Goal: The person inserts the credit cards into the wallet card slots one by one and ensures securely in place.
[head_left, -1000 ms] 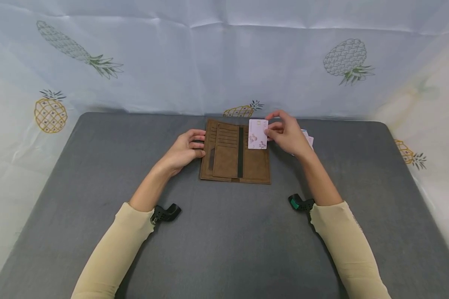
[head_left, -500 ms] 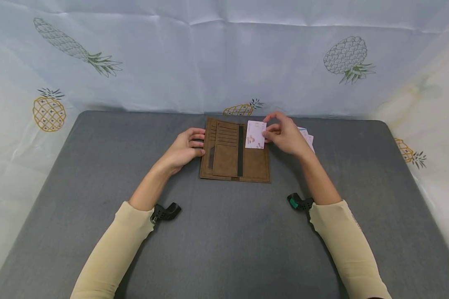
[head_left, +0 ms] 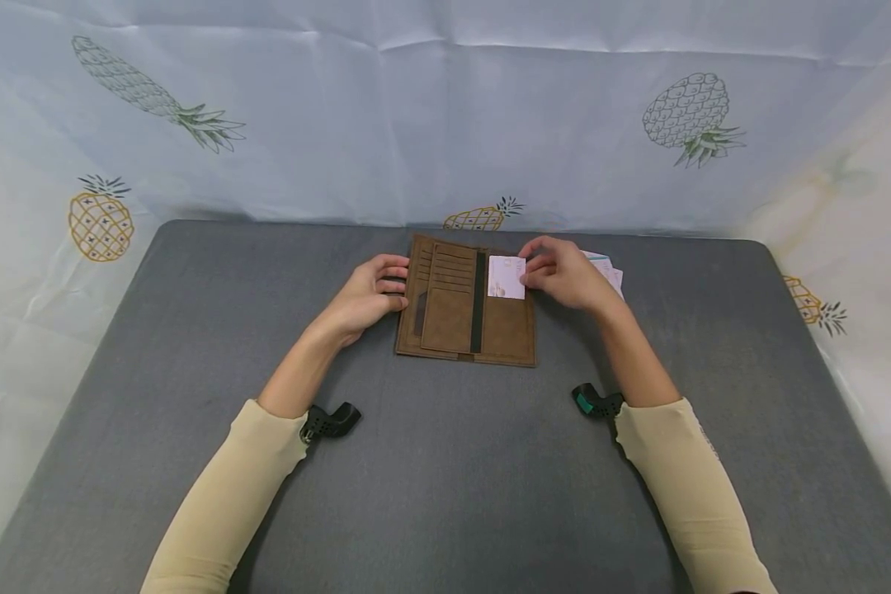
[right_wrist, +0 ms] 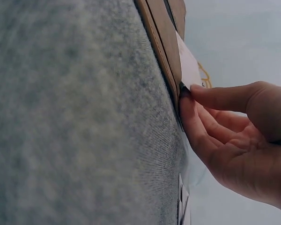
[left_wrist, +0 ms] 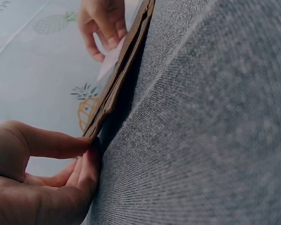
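Note:
A brown wallet point(head_left: 445, 322) lies unfolded on the grey table, with card slots on both halves and a dark band down its middle. My left hand point(head_left: 367, 295) pinches its left edge, thumb on top and fingers beneath, as the left wrist view point(left_wrist: 96, 140) shows. Over the right half, my right hand point(head_left: 564, 272) holds a pale pink card point(head_left: 506, 276) by its right edge between thumb and fingers. The card's lower part is hidden, apparently inside a slot. In the right wrist view the card point(right_wrist: 189, 63) stands tilted against the wallet point(right_wrist: 161, 42).
Several more cards point(head_left: 607, 268) lie on the table just right of the wallet, partly behind my right hand. A white curtain with printed pineapples point(head_left: 416, 115) hangs along the table's back edge. The grey table point(head_left: 445, 478) stretches toward me.
The pink card has moved slightly left and then down, and less of its height shows now. My right hand went down with it. My left hand stays at the wallet's edge.

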Available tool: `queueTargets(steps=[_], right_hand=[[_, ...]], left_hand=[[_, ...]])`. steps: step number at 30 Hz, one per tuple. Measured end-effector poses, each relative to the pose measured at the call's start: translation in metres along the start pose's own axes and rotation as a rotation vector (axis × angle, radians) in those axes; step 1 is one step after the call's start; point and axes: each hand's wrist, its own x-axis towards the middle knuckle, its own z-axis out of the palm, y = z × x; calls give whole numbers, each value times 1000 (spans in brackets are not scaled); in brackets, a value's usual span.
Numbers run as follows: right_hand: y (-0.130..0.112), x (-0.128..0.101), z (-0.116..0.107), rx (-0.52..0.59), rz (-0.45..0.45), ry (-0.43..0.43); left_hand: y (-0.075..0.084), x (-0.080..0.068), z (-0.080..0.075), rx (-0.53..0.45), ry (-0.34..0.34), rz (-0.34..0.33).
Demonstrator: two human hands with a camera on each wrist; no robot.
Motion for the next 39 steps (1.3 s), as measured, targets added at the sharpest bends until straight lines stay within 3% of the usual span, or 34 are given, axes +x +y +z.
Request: queueTargets(steps=[12,30,39], right_hand=[[-3,-1,0,39,15,-57],[-4,-5,-3,-39,20,-133],[-3,-7,-5,-92,-19,-117]], left_hand=[[1,0,1,5,-1,0],[-1,-2,0,7,-4,2],[-2,-1,0,13,-3,5]])
